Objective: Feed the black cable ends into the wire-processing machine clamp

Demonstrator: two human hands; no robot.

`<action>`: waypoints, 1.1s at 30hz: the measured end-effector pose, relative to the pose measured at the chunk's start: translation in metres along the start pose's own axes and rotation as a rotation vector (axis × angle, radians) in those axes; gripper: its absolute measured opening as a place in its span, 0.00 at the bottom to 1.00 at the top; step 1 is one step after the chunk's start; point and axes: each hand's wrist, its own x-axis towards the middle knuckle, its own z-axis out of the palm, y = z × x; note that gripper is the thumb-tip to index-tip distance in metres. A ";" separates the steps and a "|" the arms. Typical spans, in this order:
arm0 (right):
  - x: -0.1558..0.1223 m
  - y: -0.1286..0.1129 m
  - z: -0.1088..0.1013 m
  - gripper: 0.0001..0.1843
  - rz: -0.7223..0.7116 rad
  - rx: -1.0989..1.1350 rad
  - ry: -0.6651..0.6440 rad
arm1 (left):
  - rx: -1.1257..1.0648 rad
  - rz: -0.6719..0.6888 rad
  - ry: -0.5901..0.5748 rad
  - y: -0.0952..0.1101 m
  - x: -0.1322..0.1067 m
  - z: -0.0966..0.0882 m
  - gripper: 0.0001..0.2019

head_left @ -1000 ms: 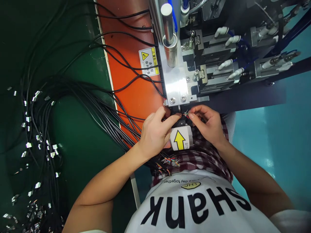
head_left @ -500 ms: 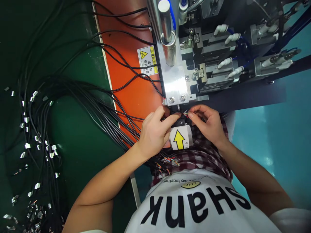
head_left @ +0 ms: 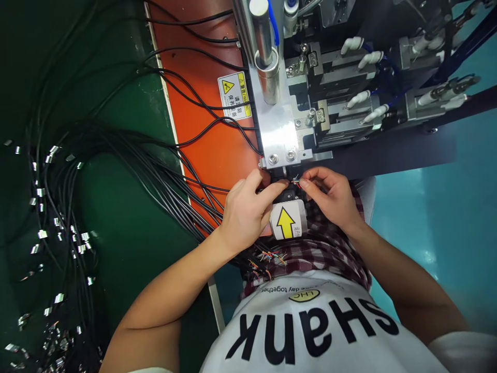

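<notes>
At the front end of the machine's metal plate [head_left: 277, 132], my two hands face each other over the stripped end of a cable. My left hand [head_left: 246, 210] is closed, its thumb and index finger pinching the cable, whose black sheath is mostly hidden under the fingers. Thin coloured wires [head_left: 296, 182], red, white and green among them, fan out between my hands. The thumb and fingertips of my right hand [head_left: 332, 199] pinch these wires. Just below the fingertips sits a white label with a yellow arrow [head_left: 286, 221].
A bundle of black cables [head_left: 155, 181] runs across the green table [head_left: 128, 269] and orange base [head_left: 209, 155]; its bare coloured ends [head_left: 274, 255] lie by my lap. Shiny metal connectors [head_left: 42, 234] end other cables at left. Pneumatic fittings [head_left: 357, 98] stand at right.
Both hands keep almost the same pose at the wires. The coloured wires between the fingertips have spread slightly. The whole view has shifted a little.
</notes>
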 end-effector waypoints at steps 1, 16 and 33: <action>0.000 0.000 0.000 0.08 0.005 0.010 -0.002 | 0.001 0.004 0.002 0.000 0.000 0.000 0.16; -0.001 -0.009 0.001 0.06 -0.025 -0.159 0.074 | 0.057 0.012 -0.004 0.001 0.001 0.000 0.16; 0.003 -0.007 0.005 0.08 -0.018 -0.063 0.071 | 0.068 0.022 -0.004 0.000 0.001 0.000 0.16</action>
